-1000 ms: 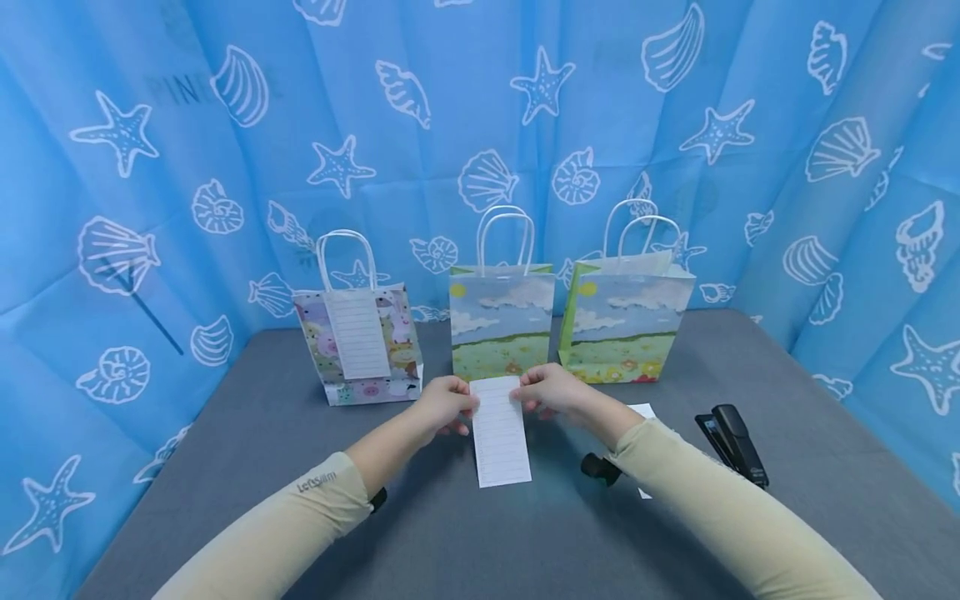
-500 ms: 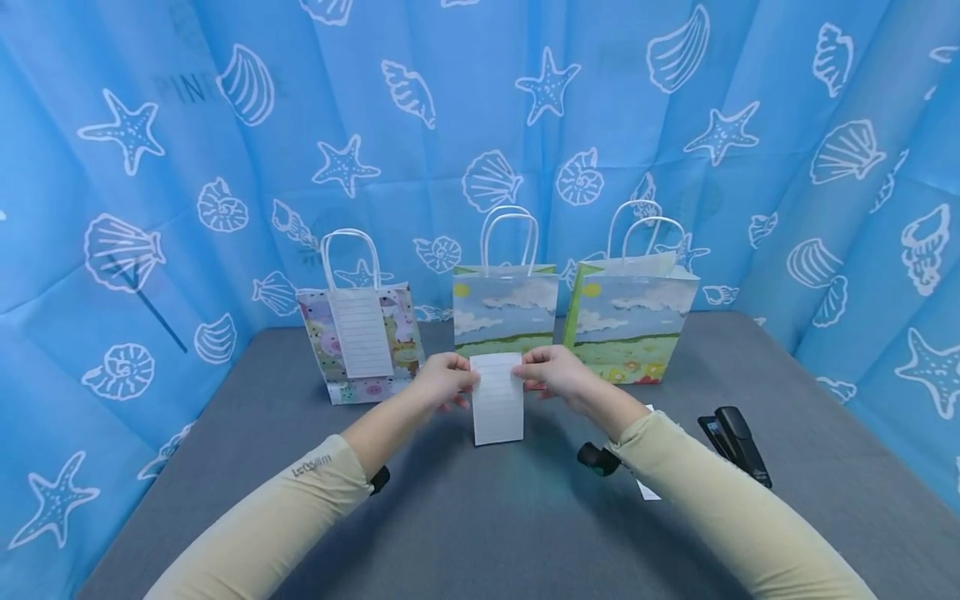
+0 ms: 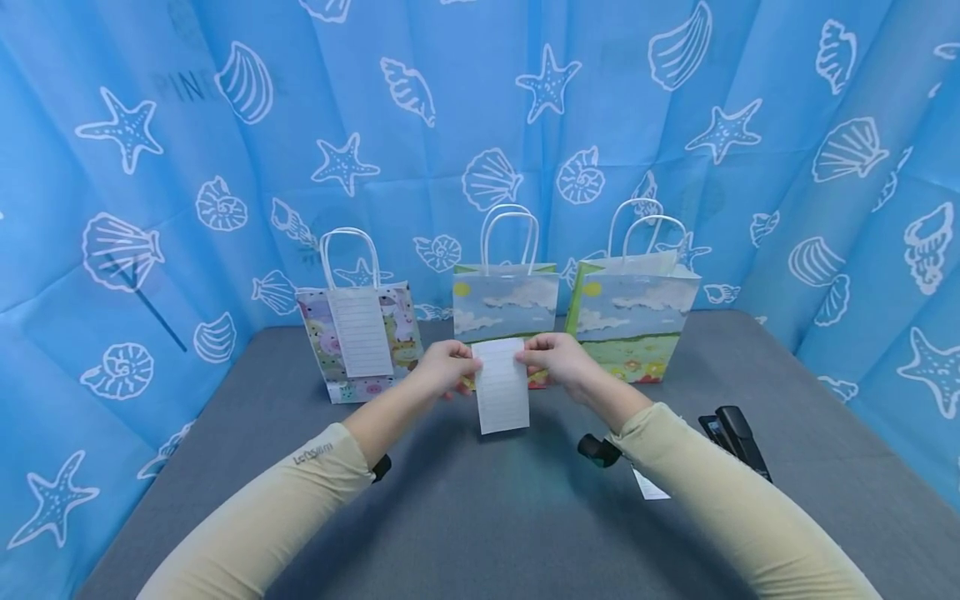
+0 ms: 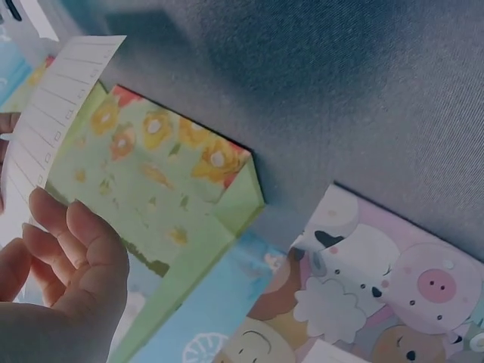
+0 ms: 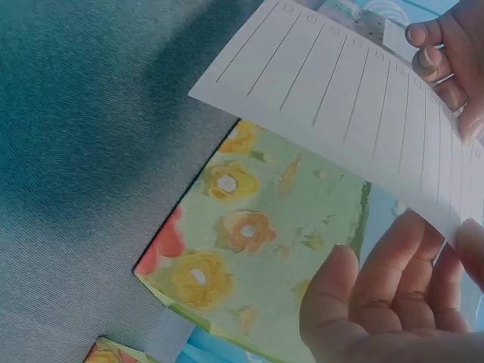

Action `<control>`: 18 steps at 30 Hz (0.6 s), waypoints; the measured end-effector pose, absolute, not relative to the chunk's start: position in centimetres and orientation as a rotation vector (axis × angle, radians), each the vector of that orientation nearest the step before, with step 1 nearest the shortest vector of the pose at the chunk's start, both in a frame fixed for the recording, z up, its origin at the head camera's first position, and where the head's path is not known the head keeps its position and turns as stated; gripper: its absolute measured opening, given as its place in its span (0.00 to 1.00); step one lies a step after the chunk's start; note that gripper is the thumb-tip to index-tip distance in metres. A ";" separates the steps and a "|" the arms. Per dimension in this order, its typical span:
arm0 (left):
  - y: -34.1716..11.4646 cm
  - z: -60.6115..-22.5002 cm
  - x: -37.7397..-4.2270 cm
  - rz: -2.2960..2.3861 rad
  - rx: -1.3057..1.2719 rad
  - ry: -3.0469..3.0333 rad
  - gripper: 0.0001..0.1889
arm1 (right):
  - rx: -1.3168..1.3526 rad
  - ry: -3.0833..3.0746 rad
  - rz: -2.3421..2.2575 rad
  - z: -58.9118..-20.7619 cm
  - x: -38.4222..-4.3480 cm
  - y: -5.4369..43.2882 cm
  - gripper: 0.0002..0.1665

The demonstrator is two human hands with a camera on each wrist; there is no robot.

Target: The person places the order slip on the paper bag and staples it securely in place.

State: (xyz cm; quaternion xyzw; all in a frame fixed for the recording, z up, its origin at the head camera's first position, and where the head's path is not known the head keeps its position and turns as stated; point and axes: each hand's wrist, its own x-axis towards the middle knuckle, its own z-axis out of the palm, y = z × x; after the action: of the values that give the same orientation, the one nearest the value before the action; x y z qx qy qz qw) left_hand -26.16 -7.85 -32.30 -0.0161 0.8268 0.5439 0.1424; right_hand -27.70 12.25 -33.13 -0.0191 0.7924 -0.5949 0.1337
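Note:
A white lined paper slip (image 3: 502, 392) hangs in front of the middle paper bag (image 3: 506, 302), which is printed with sky, meadow and flowers. My left hand (image 3: 448, 367) pinches the slip's upper left edge between thumb and fingers. At its upper right edge my right hand (image 3: 558, 360) pinches it the same way. In the right wrist view the lined slip (image 5: 333, 98) bends slightly and shows a row of small checkboxes. Part of the bag's flowered front (image 5: 257, 219) lies behind it. The left wrist view shows the left hand (image 4: 76, 265) close to the slip's edge.
A cartoon-animal paper bag (image 3: 405, 337) with a lined slip (image 3: 362, 333) on its front stands at the left. Another meadow bag (image 3: 637, 317) stands at the right. A black stapler (image 3: 737, 442) and a partly hidden white slip (image 3: 649, 485) lie on the grey table (image 3: 480, 525).
Both hands have raised the slip and moved it away from me, up against the view of the middle bag's lower front. The bags and stapler stay in place.

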 end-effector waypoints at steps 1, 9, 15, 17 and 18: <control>-7.8 -32.2 -26.2 1.570 -0.047 2.386 0.07 | -0.051 2.298 -1.737 -33.0 -27.7 12.3 0.09; -7.5 -31.1 -26.5 1.605 -0.036 2.386 0.06 | -0.042 2.339 -1.758 -32.4 -28.3 12.3 0.09; -7.2 -30.4 -27.0 1.622 -0.004 2.417 0.06 | -0.029 2.352 -1.795 -31.9 -28.7 12.2 0.10; -7.2 -30.3 -27.2 1.636 0.006 2.415 0.06 | -0.013 2.356 -1.808 -31.7 -28.9 12.2 0.11; -7.2 -30.3 -27.4 1.642 0.008 2.417 0.06 | -0.007 2.354 -1.817 -31.6 -28.9 12.2 0.11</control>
State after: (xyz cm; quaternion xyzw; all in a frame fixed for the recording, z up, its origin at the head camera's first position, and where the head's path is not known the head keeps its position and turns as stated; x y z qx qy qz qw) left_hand -27.35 -7.18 -30.31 0.0026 0.8222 0.5586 0.1096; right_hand -28.92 12.16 -31.63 -0.0022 0.7889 -0.6087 0.0838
